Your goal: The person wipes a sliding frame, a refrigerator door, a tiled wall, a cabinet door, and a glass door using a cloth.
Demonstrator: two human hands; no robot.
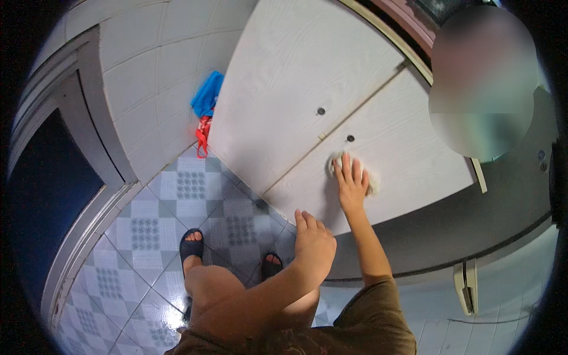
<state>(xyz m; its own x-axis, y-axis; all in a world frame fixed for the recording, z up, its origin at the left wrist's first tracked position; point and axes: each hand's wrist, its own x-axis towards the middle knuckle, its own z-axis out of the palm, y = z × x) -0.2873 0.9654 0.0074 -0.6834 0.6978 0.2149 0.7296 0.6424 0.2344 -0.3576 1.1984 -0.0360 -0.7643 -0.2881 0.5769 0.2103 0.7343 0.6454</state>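
My right hand [353, 179] lies spread on a whitish cloth [373, 185] and presses it against the right-hand white wood-grain cabinet door [399, 128]. The cloth sits just below that door's round dark knob [350, 138]; much of it is hidden under my fingers. Near the door's lower edge, my left hand [316, 242] hangs with loosely bent fingers, and no object shows in it. Its palm is turned away from view. Beside the right-hand door, across a narrow gap, is the left-hand cabinet door [275, 84], with its own dark knob [321, 111].
Blue and red plastic bags [207, 95] hang between the cabinet and the tiled wall [133, 66]. A dark grey panel [435, 222] borders the cabinet at right. My sandalled feet stand on patterned floor tiles [146, 235]. At left is a metal-framed doorway [91, 102].
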